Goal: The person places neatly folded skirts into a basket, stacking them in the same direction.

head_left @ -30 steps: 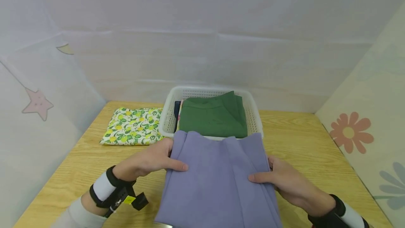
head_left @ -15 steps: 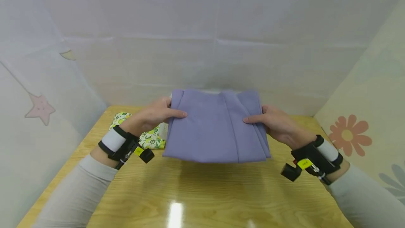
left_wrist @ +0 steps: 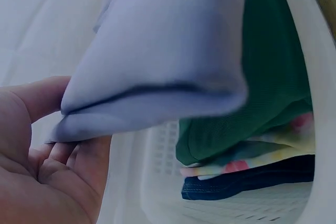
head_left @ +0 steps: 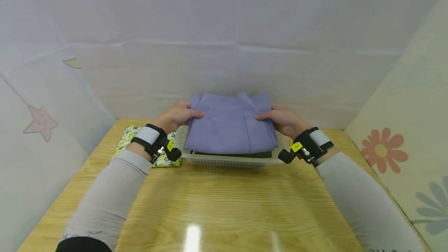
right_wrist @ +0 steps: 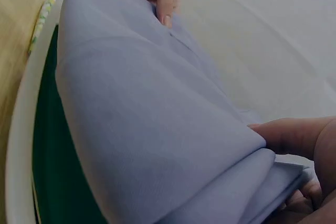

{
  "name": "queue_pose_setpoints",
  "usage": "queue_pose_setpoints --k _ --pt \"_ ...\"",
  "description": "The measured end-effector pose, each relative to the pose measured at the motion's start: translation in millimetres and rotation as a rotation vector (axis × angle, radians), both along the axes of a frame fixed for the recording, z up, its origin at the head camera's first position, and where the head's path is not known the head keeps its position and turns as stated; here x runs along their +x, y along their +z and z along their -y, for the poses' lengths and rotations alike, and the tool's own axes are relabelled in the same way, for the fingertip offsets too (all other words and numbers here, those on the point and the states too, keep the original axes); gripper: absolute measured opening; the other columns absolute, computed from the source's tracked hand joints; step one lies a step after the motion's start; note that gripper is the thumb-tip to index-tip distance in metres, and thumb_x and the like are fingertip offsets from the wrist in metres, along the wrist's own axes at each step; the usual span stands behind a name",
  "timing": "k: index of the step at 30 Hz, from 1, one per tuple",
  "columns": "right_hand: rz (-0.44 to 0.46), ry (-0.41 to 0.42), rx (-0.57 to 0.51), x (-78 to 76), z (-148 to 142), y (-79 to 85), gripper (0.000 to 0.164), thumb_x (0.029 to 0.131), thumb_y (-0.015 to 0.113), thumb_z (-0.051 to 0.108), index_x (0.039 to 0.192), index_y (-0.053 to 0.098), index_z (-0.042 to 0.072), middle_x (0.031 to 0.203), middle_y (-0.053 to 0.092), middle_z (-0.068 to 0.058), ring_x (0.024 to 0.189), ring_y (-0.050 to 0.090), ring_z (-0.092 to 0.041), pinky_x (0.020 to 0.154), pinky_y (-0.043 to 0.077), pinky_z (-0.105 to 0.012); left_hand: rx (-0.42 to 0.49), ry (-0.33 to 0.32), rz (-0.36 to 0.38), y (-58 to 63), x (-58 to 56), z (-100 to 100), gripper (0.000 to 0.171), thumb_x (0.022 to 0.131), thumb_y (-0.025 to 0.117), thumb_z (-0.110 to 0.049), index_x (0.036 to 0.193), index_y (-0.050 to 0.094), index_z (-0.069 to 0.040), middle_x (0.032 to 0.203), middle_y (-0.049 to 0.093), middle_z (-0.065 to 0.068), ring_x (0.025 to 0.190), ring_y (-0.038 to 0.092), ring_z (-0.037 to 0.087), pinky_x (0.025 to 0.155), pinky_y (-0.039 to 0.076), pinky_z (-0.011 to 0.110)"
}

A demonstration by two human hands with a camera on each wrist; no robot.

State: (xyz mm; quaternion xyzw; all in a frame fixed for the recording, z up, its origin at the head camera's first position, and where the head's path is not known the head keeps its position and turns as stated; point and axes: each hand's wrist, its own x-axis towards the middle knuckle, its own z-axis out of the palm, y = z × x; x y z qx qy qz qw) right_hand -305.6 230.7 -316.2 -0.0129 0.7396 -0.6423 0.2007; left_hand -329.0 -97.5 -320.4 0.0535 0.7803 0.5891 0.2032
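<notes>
A folded purple garment is held level over the white basket. My left hand grips its left edge, thumb on top and fingers underneath. At the opposite edge my right hand pinches the cloth the same way. Below it, inside the basket, lies folded green cloth. Under the green, the left wrist view shows a floral-patterned cloth and a dark navy one. In the right wrist view the purple garment hangs above the green cloth, its layers folded together.
A folded lemon-print cloth lies on the wooden table left of the basket, partly hidden by my left arm. A white sheet hangs close behind the basket. Patterned side panels flank the table.
Both hands have carried the purple garment forward, away from my body, until it is over the basket. It has come down lower, and the basket's front rim shows again.
</notes>
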Motion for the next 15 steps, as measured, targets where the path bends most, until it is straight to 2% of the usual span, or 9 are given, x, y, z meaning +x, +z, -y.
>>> queue_pose_setpoints --k 4,8,12,15 --pt "0.005 -0.022 0.009 -12.9 -1.9 -10.3 0.064 0.093 0.062 0.002 0.15 0.031 -0.005 0.154 0.035 -0.018 0.138 0.04 -0.031 0.119 0.033 -0.046 -0.003 0.028 0.011 -11.7 -11.4 -4.6 0.048 0.096 0.063 -0.012 0.14 0.05 0.003 0.144 0.053 0.017 0.129 0.056 0.032 0.106 0.049 0.043" --pt "0.016 -0.049 0.063 -21.5 -2.5 -20.2 0.065 0.093 0.062 0.001 0.15 0.031 -0.008 0.155 0.036 -0.022 0.138 0.041 -0.033 0.117 0.036 -0.047 -0.066 0.046 0.022 -21.0 -18.6 -9.5 0.045 0.097 0.063 -0.011 0.137 0.051 0.005 0.137 0.056 0.017 0.121 0.06 0.03 0.1 0.053 0.039" --pt "0.008 -0.078 0.196 -22.5 -2.8 -26.4 0.062 0.092 0.065 0.004 0.145 0.037 -0.011 0.151 0.041 -0.024 0.135 0.045 -0.034 0.113 0.042 -0.047 -0.134 0.021 0.018 -27.0 -20.6 -14.1 0.021 0.097 0.061 -0.009 0.114 0.058 0.003 0.115 0.058 0.012 0.103 0.063 0.023 0.088 0.056 0.033" --pt "-0.023 -0.076 0.311 -20.6 -3.6 -28.8 0.056 0.092 0.066 0.006 0.139 0.044 -0.014 0.147 0.046 -0.025 0.131 0.051 -0.034 0.107 0.047 -0.046 -0.17 0.011 0.028 -28.5 -19.1 -16.3 0.012 0.096 0.061 -0.006 0.104 0.054 0.0 0.108 0.053 0.009 0.099 0.06 0.021 0.086 0.055 0.031"
